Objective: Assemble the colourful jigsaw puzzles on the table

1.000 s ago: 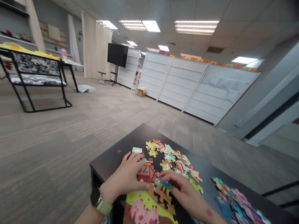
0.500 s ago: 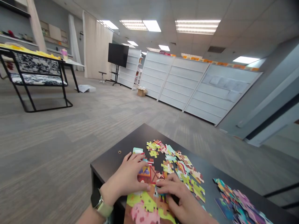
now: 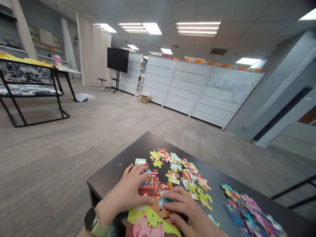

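Observation:
A partly joined farm jigsaw puzzle (image 3: 145,225) with a pink pig lies at the table's near edge. My left hand (image 3: 128,191), with a watch (image 3: 91,220) on its wrist, rests on the puzzle's left side, fingers spread and thumb out. Over the right part, my right hand (image 3: 186,209) has curled fingers on a small puzzle piece (image 3: 161,201) with white and teal on it. Its thumb and the piece's edge are partly covered. Just beyond the fingers are the red barn door (image 3: 158,186) section and several loose farm pieces (image 3: 172,176).
A second pile of purple and blue pieces (image 3: 254,214) lies on the dark table (image 3: 148,141) at the right. Further off are a patterned chair (image 3: 27,89), a screen on a stand (image 3: 118,60) and white shelving panels (image 3: 185,87).
My view has turned slightly right. My right fingers have shifted a little on the puzzle, and more teal shows beneath them. My left hand stays on the puzzle's left side.

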A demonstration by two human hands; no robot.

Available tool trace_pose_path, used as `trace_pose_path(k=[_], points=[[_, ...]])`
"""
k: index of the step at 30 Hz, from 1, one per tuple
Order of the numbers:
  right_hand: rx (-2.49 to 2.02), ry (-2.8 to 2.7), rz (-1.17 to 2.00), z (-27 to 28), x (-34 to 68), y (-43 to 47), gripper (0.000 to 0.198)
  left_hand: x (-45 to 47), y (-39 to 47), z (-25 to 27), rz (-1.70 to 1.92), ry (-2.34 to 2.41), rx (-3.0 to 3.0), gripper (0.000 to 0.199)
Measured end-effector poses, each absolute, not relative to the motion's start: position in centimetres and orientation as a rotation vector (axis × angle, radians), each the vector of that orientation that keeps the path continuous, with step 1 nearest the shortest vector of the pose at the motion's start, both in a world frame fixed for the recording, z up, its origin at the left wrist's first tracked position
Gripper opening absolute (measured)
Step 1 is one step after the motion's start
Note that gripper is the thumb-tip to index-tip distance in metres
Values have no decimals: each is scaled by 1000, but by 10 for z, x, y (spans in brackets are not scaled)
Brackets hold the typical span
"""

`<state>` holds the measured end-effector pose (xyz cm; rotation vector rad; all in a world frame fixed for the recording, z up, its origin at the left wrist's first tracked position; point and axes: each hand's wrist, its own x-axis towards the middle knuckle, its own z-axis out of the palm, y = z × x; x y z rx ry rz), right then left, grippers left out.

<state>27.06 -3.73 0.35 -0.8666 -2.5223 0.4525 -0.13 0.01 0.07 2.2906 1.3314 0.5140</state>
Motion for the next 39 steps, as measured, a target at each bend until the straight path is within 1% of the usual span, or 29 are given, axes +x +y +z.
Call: trace_pose_path(k=[3, 11, 21, 24, 28, 31, 39], points=[[-847, -2542, 452, 1, 277, -36, 41, -1, 1, 1, 494, 1332, 2296, 67], [-815, -2571, 443, 6, 275, -36, 44, 0, 0, -1, 493, 1350, 2294, 67], [-938, -2669, 409, 21, 264, -46, 18, 1, 0, 3, 488, 1350, 2278, 66], [-966, -2653, 398, 23, 263, -46, 19, 2, 0, 2, 490, 1361, 2283, 65], [-925, -2726, 406, 21, 264, -44, 25, 2, 0, 1, 498, 1362, 2308, 66], [-972, -2667, 367, 19, 265, -43, 29, 2, -1, 1, 514, 1359, 2321, 66], [-978, -2652, 342, 20, 264, -43, 27, 1, 0, 0, 512, 1360, 2322, 64]])
